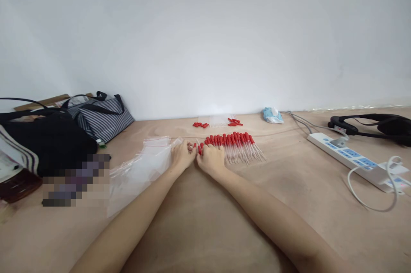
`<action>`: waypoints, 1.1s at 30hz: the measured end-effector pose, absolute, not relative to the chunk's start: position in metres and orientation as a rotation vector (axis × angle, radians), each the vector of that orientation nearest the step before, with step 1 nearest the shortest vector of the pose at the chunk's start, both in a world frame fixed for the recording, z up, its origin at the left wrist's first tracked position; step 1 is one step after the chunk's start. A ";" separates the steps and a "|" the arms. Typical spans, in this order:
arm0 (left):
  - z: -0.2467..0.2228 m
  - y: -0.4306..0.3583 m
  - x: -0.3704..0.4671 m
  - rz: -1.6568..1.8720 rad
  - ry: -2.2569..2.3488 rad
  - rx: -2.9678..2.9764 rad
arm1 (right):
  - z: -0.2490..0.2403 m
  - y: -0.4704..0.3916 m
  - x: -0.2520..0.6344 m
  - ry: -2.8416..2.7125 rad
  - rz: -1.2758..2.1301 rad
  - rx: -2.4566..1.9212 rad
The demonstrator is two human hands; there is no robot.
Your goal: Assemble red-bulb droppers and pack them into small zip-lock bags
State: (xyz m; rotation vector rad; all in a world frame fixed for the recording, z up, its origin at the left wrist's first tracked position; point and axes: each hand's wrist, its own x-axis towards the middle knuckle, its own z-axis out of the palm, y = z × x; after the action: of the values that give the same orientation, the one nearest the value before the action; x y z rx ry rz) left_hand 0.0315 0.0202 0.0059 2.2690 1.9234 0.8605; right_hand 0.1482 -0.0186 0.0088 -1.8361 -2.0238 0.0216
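Observation:
A row of droppers (239,141) with red rubber bulbs and thin clear tubes lies on the table, bulbs pointing away from me. At its left end my two hands nearly meet. The fingers of my left hand (182,155) are closed round a small red rubber bulb (194,145). My right hand (211,157) is curled with its fingertips at a red-bulbed dropper (199,149); the hand hides part of it. Farther back, loose red bulbs (201,125) lie left of a bunch of clear tubes (218,121), and more red bulbs (235,122) lie to their right.
Clear zip bags (141,161) lie under and beside my left forearm. Left stand a striped bag (102,118) and a black bag (61,140). A blue packet (272,115) sits by the wall. Rightward are a white power strip (348,157) with cables and a black headset (385,125).

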 end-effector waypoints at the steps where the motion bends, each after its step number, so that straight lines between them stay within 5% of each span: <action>1: 0.007 0.018 0.030 0.893 1.929 2.258 | 0.009 -0.019 0.146 -2.034 0.033 -1.856; 14: -0.002 -0.056 0.003 0.895 1.421 2.502 | 0.027 -0.068 0.179 -2.375 0.234 -1.870; 33: -0.002 -0.060 0.018 0.881 1.137 2.530 | -0.018 -0.085 0.217 -1.989 0.563 -1.308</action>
State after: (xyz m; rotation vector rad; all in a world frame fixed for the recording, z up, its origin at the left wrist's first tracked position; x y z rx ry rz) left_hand 0.0177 -0.0596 -0.0025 2.5304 1.1373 0.8811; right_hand 0.2170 -0.0847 -0.0177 -1.3083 -1.9890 0.5627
